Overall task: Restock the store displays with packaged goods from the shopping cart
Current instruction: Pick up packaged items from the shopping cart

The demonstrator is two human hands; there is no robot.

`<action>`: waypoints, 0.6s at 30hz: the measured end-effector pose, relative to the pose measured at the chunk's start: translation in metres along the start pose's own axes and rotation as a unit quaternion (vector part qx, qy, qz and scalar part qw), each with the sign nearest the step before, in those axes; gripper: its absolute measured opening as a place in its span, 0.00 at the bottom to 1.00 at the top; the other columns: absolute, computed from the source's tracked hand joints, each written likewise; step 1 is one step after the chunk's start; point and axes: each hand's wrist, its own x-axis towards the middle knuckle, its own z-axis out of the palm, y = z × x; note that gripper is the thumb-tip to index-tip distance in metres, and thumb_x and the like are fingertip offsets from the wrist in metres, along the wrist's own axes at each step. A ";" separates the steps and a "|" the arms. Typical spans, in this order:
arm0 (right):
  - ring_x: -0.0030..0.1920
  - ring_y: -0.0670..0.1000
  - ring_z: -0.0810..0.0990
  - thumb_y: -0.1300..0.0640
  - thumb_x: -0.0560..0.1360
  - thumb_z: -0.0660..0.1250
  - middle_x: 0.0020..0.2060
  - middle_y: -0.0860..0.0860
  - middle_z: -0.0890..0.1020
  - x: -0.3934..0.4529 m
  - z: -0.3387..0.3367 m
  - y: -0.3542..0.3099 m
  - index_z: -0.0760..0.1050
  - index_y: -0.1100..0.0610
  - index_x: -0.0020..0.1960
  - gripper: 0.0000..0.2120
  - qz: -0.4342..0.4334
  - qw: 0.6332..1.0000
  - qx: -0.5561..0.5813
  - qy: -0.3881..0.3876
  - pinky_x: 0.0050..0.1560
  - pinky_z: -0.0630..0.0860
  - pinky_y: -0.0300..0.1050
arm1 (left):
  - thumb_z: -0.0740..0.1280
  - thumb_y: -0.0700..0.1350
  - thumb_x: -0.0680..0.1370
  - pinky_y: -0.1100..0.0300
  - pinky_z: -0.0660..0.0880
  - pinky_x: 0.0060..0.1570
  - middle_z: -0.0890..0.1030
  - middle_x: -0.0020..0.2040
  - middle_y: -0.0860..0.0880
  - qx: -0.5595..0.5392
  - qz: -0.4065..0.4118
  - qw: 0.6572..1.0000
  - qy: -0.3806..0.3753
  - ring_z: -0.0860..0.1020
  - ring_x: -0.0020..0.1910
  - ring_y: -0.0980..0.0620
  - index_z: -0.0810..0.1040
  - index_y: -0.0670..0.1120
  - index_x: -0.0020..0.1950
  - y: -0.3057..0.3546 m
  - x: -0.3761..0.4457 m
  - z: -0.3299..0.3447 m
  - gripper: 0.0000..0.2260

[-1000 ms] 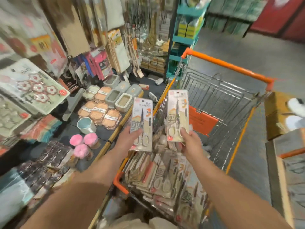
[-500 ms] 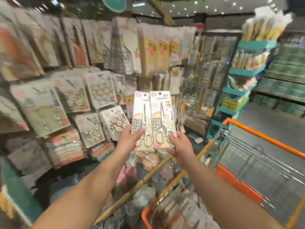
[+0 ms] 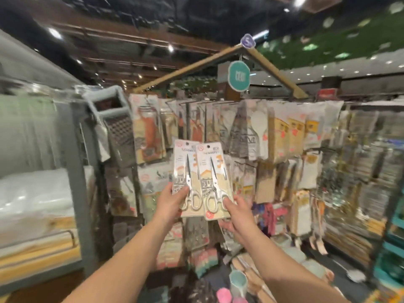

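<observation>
Two carded packs of scissors are held up side by side in front of the hanging display (image 3: 240,132). My left hand (image 3: 172,204) grips the left scissors pack (image 3: 184,167) by its lower edge, thumb on the front. My right hand (image 3: 237,212) pinches the right scissors pack (image 3: 211,169) at its bottom right corner; that pack overlaps the left one slightly. Both packs stand upright, their hang holes near the row of hooked goods. The shopping cart is out of view.
Packaged kitchen goods hang in rows on the display, with a grater (image 3: 119,136) at its left end. A grey shelf unit (image 3: 72,171) with white bundles stands at left. A mint cup (image 3: 238,283) and pink items (image 3: 224,295) sit on the low table below. Teal shelving (image 3: 393,248) is at far right.
The view has tilted upward from the cart to the display's top. Both hands raised the scissors packs higher and brought them together until they overlap.
</observation>
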 end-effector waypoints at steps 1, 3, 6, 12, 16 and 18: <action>0.51 0.56 0.82 0.54 0.81 0.63 0.54 0.55 0.82 0.006 0.009 0.002 0.73 0.50 0.55 0.03 0.002 1.000 0.001 0.000 0.36 0.79 0.46 | 0.68 0.45 0.79 0.61 0.70 0.34 0.83 0.48 0.48 0.000 0.011 1.000 0.011 0.78 0.39 0.52 0.76 0.49 0.58 0.003 0.006 -0.007 0.08; 0.51 0.56 0.82 0.55 0.81 0.64 0.54 0.55 0.82 0.017 0.024 0.001 0.74 0.50 0.56 0.05 0.003 1.000 0.003 -0.003 0.34 0.79 0.44 | 0.68 0.45 0.80 0.60 0.71 0.34 0.84 0.49 0.48 -0.013 0.015 0.999 0.027 0.80 0.41 0.52 0.76 0.48 0.57 0.007 0.019 -0.017 0.06; 0.51 0.55 0.83 0.56 0.81 0.63 0.53 0.55 0.83 0.030 0.035 -0.007 0.74 0.53 0.59 0.07 -0.007 1.000 0.025 -0.010 0.38 0.79 0.46 | 0.69 0.48 0.79 0.54 0.77 0.42 0.85 0.53 0.47 -0.019 0.017 0.999 0.038 0.83 0.48 0.48 0.77 0.49 0.58 0.008 0.035 -0.021 0.09; 0.54 0.58 0.81 0.56 0.81 0.65 0.58 0.57 0.79 0.070 0.033 -0.025 0.71 0.55 0.64 0.13 -0.024 0.998 0.062 0.020 0.37 0.79 0.46 | 0.66 0.45 0.81 0.60 0.70 0.33 0.80 0.44 0.55 -0.002 0.031 0.999 0.011 0.77 0.39 0.57 0.76 0.51 0.54 0.020 0.052 0.000 0.03; 0.56 0.61 0.80 0.54 0.80 0.67 0.62 0.57 0.76 0.098 0.009 -0.041 0.68 0.53 0.66 0.17 -0.037 0.995 0.090 0.037 0.33 0.79 0.43 | 0.67 0.47 0.80 0.61 0.69 0.33 0.83 0.46 0.51 -0.018 0.028 0.999 0.007 0.78 0.39 0.52 0.78 0.50 0.56 0.030 0.074 0.023 0.05; 0.49 0.59 0.82 0.53 0.79 0.68 0.62 0.60 0.77 0.117 -0.010 -0.057 0.69 0.56 0.69 0.21 -0.050 0.994 0.089 0.044 0.31 0.78 0.41 | 0.67 0.47 0.80 0.61 0.68 0.32 0.83 0.47 0.51 -0.021 0.026 0.999 0.001 0.78 0.39 0.52 0.78 0.52 0.56 0.039 0.090 0.041 0.05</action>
